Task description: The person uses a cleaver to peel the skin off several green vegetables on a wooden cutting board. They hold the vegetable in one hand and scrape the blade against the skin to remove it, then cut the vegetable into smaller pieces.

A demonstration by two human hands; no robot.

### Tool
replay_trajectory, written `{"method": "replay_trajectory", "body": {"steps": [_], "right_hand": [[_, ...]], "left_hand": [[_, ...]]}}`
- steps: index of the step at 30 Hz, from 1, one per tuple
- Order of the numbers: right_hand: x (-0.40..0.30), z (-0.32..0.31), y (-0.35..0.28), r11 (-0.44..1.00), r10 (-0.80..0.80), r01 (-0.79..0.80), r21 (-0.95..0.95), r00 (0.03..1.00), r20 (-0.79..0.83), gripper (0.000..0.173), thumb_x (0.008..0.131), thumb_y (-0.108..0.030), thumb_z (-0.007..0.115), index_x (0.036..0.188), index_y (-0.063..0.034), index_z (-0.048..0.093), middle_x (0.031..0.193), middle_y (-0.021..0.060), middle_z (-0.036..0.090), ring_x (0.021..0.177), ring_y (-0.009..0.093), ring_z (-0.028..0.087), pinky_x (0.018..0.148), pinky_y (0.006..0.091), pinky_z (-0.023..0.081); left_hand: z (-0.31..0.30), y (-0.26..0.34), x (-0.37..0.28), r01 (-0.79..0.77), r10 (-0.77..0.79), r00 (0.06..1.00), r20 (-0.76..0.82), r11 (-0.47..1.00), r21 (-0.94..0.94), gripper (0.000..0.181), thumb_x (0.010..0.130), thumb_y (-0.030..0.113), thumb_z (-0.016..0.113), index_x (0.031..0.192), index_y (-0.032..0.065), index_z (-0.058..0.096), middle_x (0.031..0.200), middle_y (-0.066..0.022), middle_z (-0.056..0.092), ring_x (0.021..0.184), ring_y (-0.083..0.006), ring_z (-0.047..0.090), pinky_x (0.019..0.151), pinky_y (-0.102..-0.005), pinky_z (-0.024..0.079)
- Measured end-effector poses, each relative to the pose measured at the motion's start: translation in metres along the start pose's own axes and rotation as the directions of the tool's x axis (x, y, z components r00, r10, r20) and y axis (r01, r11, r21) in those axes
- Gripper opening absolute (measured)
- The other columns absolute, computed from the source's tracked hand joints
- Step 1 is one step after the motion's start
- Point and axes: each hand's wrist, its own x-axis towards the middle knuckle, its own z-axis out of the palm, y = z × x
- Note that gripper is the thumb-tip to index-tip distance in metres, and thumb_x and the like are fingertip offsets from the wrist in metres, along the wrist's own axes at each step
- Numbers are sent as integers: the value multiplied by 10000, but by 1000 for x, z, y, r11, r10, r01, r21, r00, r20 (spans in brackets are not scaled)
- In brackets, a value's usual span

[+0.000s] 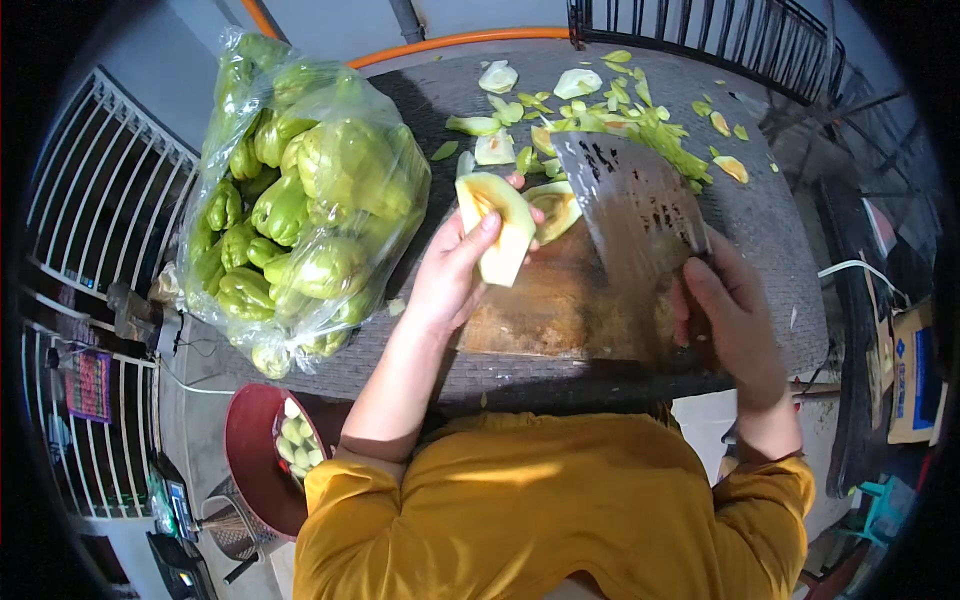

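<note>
My left hand (457, 266) grips a peeled pale-green chayote half (504, 225), its hollowed yellowish inner face turned up. A broad cleaver (626, 199) is in my right hand (724, 307), its dark-spotted blade tilted above the right part of a wooden cutting board (536, 311). The handle is mostly hidden by my fingers, and the blade's lower part is blurred. Just behind my left fingers, another cut chayote piece (555, 210) lies at the board's far side. Green peelings (622, 120) and pale end slices (495, 148) are strewn beyond the board.
A clear plastic bag of whole chayotes (300, 195) stands on the left of the dark woven-textured table (787, 255). Below the table's left edge, a red bucket (259, 457) holds pale cut pieces (300, 439). A cardboard box (911, 375) is at the far right.
</note>
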Motion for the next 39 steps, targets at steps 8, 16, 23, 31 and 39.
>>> {"method": "replay_trajectory", "body": {"steps": [8,16,23,31,39], "right_hand": [[6,46,14,974,-176,161,159,980,90,172,988,-183,427,990,-27,499,637,-15,471,503,52,428,460,213,368],[1,46,4,994,-106,102,38,989,99,175,986,-200,436,938,-43,497,608,-13,475,466,58,422,454,218,355],[3,43,5,996,-92,89,27,987,133,191,986,-214,436,927,-42,495,605,-8,478,479,65,438,466,222,350],[3,49,5,989,-111,103,107,991,74,207,993,-225,421,953,-38,498,623,-18,468,490,58,438,464,207,346],[-1,60,13,991,-129,128,31,991,41,200,997,-214,412,1000,-35,503,591,-23,467,461,50,421,442,203,337]], "left_hand": [[25,4,-17,-63,51,983,-176,996,-67,394,886,177,597,1228,61,440,1003,-45,568,920,-152,591,784,-287,507],[23,-6,-21,-120,134,980,-148,988,102,421,931,327,548,1203,13,479,1066,-73,590,955,-150,590,821,-287,482],[19,-7,-24,-118,143,980,-138,977,177,588,943,499,438,1246,-5,437,1091,-114,598,947,-192,619,814,-314,518],[30,6,-26,-110,129,974,-185,988,110,598,938,522,415,1179,-24,462,966,-137,618,791,-200,652,632,-351,576],[29,5,-31,-89,144,966,-214,965,247,591,950,532,372,1158,-10,482,963,-128,632,798,-197,651,678,-305,552]]}}
